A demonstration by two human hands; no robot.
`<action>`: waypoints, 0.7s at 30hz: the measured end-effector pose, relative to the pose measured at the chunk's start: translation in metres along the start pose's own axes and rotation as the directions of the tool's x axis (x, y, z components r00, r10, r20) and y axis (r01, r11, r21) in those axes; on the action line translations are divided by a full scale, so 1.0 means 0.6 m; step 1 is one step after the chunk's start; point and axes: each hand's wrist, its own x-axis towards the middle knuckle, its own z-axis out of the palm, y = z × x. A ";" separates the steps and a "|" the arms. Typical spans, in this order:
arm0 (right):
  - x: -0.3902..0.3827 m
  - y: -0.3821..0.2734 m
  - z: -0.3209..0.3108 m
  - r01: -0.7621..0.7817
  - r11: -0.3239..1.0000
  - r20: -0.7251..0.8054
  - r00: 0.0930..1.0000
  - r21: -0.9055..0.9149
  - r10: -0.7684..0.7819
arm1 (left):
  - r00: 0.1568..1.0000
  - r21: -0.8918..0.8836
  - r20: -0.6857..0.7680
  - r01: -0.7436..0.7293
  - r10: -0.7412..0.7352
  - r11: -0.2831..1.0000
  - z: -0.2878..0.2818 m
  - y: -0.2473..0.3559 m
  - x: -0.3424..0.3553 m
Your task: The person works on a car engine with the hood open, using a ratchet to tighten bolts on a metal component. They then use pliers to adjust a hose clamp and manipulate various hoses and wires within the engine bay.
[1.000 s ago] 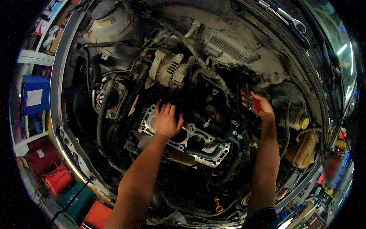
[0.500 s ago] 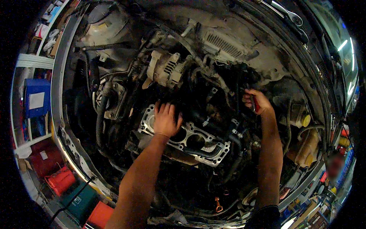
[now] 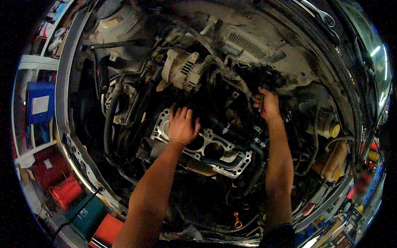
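My left hand [image 3: 183,126] rests over the left end of the engine block [image 3: 233,167], fingers spread and holding nothing. The block's silver top face shows round bores and bolt holes, with a dark hose across its right part. Up to the right, my right hand [image 3: 269,102] is closed round a red-handled tool [image 3: 263,111], mostly hidden by fingers and shadow, among dark hoses near the back of the engine bay. A grey alternator [image 3: 182,70] sits behind the block, above my left hand.
A ratchet [image 3: 324,17] lies along the bay's upper right edge. A reservoir with a yellow cap [image 3: 334,130] is at the right, an orange loop handle [image 3: 237,221] near the front. Beyond the car's left edge stand a blue case [image 3: 40,120] and red containers [image 3: 66,193].
My right hand has moved left and up with the red tool, which now shows less. My left hand stays over the block and has shifted only slightly in the picture.
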 end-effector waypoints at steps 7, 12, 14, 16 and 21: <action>0.022 0.001 0.005 -0.136 0.875 0.222 0.974 0.465 0.034 | 0.999 -0.016 0.039 0.011 -0.011 1.000 -0.006 -0.005 0.004; 0.049 -0.015 -0.013 -0.098 0.934 0.131 0.990 0.344 0.056 | 0.998 -0.046 0.069 0.013 -0.009 0.999 -0.006 0.006 0.000; 0.047 -0.018 -0.012 -0.113 0.951 0.157 0.985 0.287 0.070 | 0.999 -0.036 0.049 0.019 -0.018 0.999 -0.008 0.001 -0.001; 0.056 -0.029 -0.010 -0.153 0.931 0.141 0.984 0.333 0.112 | 0.999 -0.037 0.032 0.007 -0.006 0.999 -0.003 -0.005 0.001; 0.049 -0.034 -0.040 -0.232 0.894 0.217 0.963 0.383 0.157 | 0.999 -0.069 0.049 0.010 -0.007 0.998 0.000 -0.004 0.002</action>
